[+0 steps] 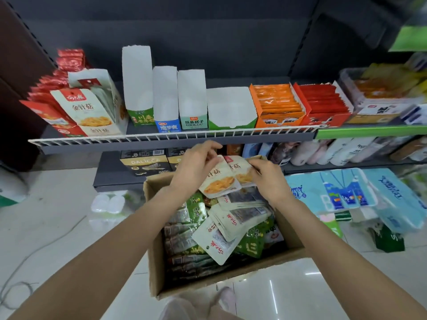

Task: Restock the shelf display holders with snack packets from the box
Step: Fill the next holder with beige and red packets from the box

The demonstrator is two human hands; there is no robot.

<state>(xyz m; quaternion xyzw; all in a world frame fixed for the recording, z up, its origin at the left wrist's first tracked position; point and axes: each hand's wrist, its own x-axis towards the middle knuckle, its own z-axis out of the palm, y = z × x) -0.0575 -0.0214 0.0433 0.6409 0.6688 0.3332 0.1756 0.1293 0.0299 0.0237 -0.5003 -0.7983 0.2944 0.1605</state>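
A brown cardboard box (157, 269) stands on the floor below the shelf, full of cream and green snack packets (228, 225). Above its far end I hold a small stack of cream packets (221, 179) with yellow food printed on them. My left hand (196, 167) pinches the stack's left top edge. My right hand (268, 179) grips its right side. On the shelf, several white display holders (165, 98) stand empty, with a wide low empty one (231, 107) beside them. A cream holder (92, 112) at the left carries the same packet design.
A white wire rail (161, 136) runs along the shelf's front edge. Orange (277, 105) and red (323, 105) boxes full of sachets stand to the right. Black boxes (145, 162) sit on the lower shelf. Blue tissue packs (346, 192) lie right of the cardboard box.
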